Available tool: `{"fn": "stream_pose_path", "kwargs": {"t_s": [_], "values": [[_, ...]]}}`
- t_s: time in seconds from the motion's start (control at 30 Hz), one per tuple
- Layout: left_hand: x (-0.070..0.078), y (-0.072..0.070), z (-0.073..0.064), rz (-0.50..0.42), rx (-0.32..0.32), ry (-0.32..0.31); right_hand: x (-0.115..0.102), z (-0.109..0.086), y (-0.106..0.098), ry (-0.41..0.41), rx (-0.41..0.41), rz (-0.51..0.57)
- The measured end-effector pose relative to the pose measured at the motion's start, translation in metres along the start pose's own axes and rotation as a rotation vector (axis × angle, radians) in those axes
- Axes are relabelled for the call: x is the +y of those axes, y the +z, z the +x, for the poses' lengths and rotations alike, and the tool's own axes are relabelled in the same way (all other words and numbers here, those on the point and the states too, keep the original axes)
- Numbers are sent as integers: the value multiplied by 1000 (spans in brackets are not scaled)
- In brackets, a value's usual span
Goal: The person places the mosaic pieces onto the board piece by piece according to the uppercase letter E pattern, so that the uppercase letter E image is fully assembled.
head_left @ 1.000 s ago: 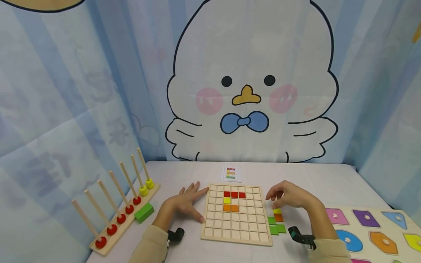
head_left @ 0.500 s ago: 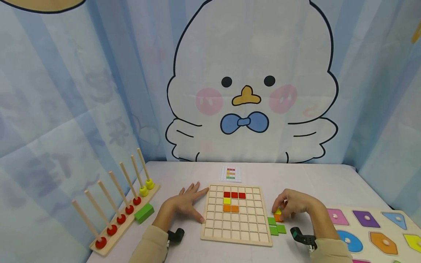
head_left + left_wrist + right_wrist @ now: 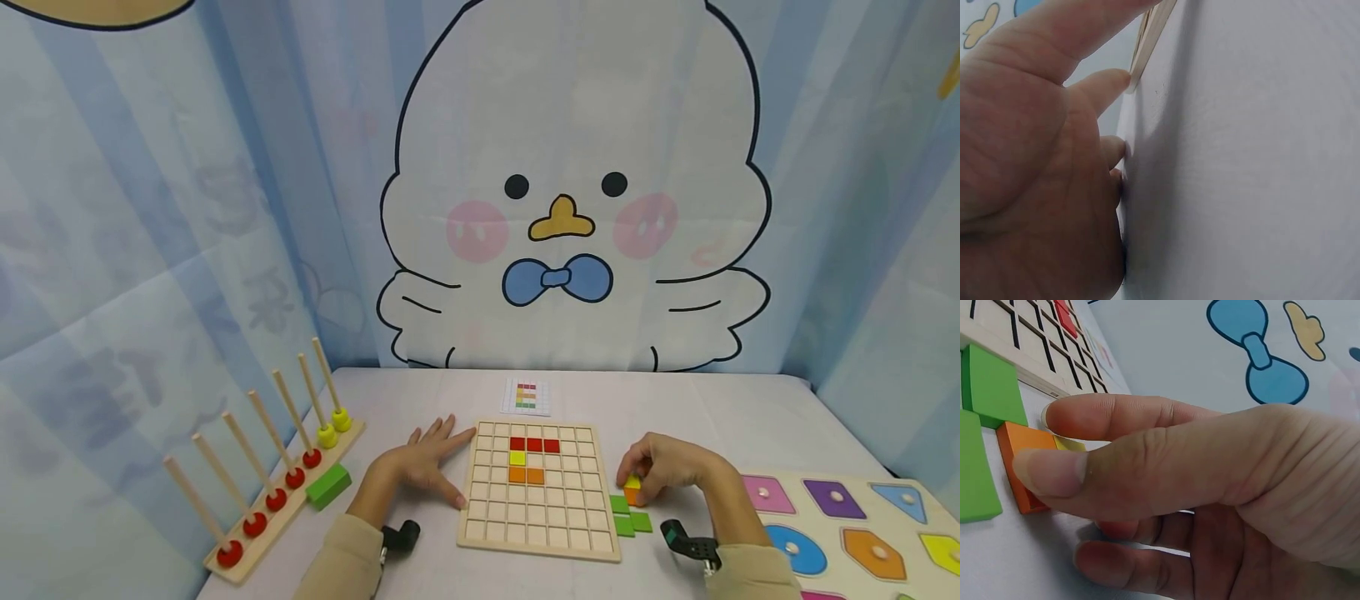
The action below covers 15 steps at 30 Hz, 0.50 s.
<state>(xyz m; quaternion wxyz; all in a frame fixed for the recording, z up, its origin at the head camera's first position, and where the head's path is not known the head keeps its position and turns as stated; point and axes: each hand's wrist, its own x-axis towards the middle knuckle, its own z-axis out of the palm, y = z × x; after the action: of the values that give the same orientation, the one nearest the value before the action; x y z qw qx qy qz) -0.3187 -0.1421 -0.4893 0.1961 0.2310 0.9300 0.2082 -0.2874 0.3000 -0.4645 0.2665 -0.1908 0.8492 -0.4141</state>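
My left hand (image 3: pixel 422 461) lies spread at the left side of a wooden grid board (image 3: pixel 498 510), its thumb and index fingertip against the frame. In the left wrist view the fingers (image 3: pixel 1107 90) reach to the board's edge. To the right of the board, my right hand (image 3: pixel 671 462) pinches an orange square tile (image 3: pixel 1015 469) between thumb and index finger. A yellow tile (image 3: pixel 1069 444) sits right behind it, partly hidden by the fingers. Three green tiles (image 3: pixel 624 526) lie close by. On the grid are three red tiles (image 3: pixel 535 444), one yellow and two orange.
A small pattern card (image 3: pixel 527 397) lies behind the board. At left stands a wooden peg rack (image 3: pixel 285 500) with red and yellow beads, a green block (image 3: pixel 328 486) beside it. A shape puzzle board (image 3: pixel 821 533) covers the table's right side.
My right hand has moved down and slightly right from above the loose tiles to the orange and yellow ones. The orange tile has shifted slightly left. The left hand stays in place.
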Motion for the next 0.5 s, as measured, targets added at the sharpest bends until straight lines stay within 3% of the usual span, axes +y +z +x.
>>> {"fn": "stream_pose_path", "kwargs": {"t_s": [0.23, 0.5], "values": [[1, -1, 0, 2, -1, -9, -3, 1, 1, -21, 19, -82], [1, 0, 1, -1, -2, -9, -9, -1, 4, 26, 52, -119]]}}
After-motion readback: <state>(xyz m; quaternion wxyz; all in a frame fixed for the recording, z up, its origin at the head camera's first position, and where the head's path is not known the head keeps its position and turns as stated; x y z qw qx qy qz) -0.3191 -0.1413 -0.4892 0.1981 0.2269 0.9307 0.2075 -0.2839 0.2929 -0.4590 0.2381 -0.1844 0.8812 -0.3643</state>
